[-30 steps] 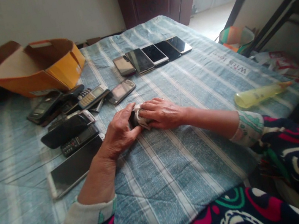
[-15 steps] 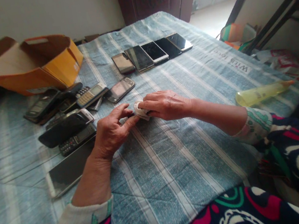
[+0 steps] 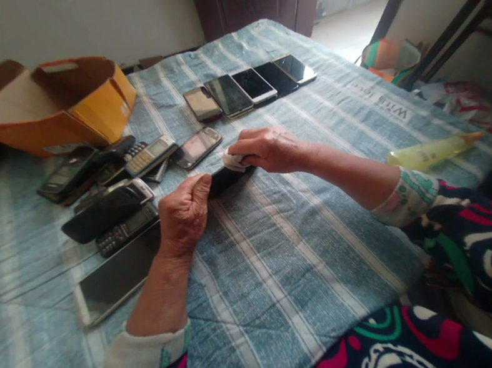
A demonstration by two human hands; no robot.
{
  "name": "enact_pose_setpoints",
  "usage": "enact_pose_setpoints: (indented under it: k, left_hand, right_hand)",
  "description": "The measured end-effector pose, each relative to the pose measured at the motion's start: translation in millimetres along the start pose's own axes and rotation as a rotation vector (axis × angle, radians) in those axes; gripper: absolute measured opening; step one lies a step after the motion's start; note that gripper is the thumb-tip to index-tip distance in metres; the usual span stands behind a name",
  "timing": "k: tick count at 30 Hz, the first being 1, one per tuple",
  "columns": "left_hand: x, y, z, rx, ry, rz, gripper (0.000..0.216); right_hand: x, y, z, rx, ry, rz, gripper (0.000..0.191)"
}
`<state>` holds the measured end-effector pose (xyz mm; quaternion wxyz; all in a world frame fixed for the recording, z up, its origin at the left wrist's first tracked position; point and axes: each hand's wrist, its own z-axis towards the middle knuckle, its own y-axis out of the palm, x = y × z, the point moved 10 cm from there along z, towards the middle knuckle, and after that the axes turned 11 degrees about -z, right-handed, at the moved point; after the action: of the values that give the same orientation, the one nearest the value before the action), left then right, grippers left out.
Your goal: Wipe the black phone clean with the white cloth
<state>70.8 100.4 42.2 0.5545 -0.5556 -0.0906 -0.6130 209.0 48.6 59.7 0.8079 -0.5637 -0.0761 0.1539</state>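
Note:
My left hand (image 3: 186,215) is closed around the near-left end of a dark phone (image 3: 227,179), its thumb along the top. The phone is tilted, showing a narrow black face. My right hand (image 3: 269,152) pinches a crumpled white cloth (image 3: 233,161) against the phone's upper edge near its far end; cloth or tissue, I cannot tell which. Just beyond lies a silver-rimmed phone (image 3: 198,148). Beside my left forearm rests a large white-framed phone (image 3: 117,279), and a dark phone (image 3: 99,215) leans on a keypad phone (image 3: 127,229).
Several phones lie in a row at the back, among them a white one (image 3: 254,85). A pile of older phones (image 3: 152,154) sits before an open yellow cardboard box (image 3: 104,107). A yellow-green bottle (image 3: 431,153) lies near the right edge of the striped tablecloth (image 3: 300,276).
The phone has been turned so that more of its black face shows. My right hand has moved up and slightly right with the cloth, and my left fingers have closed in.

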Motion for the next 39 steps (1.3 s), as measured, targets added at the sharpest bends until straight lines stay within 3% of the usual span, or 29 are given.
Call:
enact_pose_setpoints:
  k: [10,14,22,25,33,36,39]
  left_hand:
    - [-5.1,0.9,-1.1,0.016,-0.05,-0.118,0.036]
    - [-5.3,1.3,-1.1,0.014,-0.052,-0.118,0.035]
    - [-10.1,-0.6,-0.2,0.035,-0.071,-0.065,0.037]
    - [-12.5,-0.8,0.2,0.03,-0.091,-0.069,0.039]
    - [-6.8,-1.4,0.0,0.028,-0.139,-0.115,0.038]
    - [-10.6,-2.4,-0.4,0.033,-0.162,-0.123,0.038]
    - [-14.9,-2.6,-0.3,0.031,-0.162,-0.116,0.036]
  right_hand:
    - [-52.0,6.6,22.0,0.028,-0.134,-0.223,0.025]
    - [-42.8,4.6,17.4,0.033,-0.123,-0.201,0.025]
    - [5.1,-4.2,-7.6,0.016,0.025,-0.156,0.023]
    - [-2.2,-5.7,-7.2,0.027,0.027,-0.223,0.024]
    - [-56.9,8.4,22.2,0.101,-0.052,-0.236,0.025]
    - [-55.7,9.4,24.3,0.131,-0.054,-0.203,0.023]
    - [-35.7,5.7,16.2,0.143,-0.003,-0.122,0.019]
